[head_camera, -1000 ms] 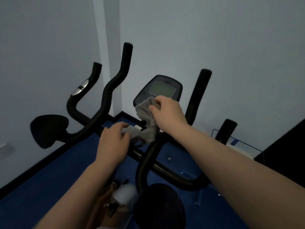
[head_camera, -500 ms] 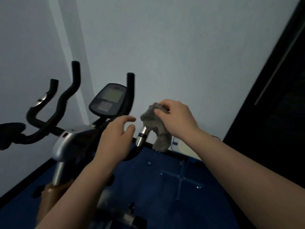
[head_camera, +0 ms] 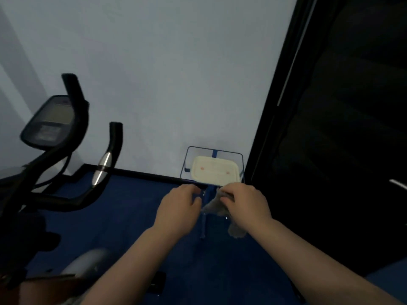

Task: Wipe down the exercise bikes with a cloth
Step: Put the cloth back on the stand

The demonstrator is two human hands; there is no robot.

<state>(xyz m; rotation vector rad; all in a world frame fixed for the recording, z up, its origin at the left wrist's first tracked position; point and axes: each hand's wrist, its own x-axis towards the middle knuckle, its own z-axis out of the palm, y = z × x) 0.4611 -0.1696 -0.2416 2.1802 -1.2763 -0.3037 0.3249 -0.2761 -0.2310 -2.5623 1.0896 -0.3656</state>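
change: you've swung off the bike (head_camera: 55,137) | cloth (head_camera: 217,208): right hand (head_camera: 244,205) fingers bunched on it; left hand (head_camera: 178,212) curled, grip unclear | likely refolding before next wipe

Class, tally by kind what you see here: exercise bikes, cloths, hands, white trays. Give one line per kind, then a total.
Exercise bike: 1
Cloth: 1
Hands: 2, left hand, right hand
White tray: 1
Total: 5

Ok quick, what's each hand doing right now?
Left hand: fingers curled at the grey cloth's edge; grip cannot be told.
Right hand: closed, holding the cloth.
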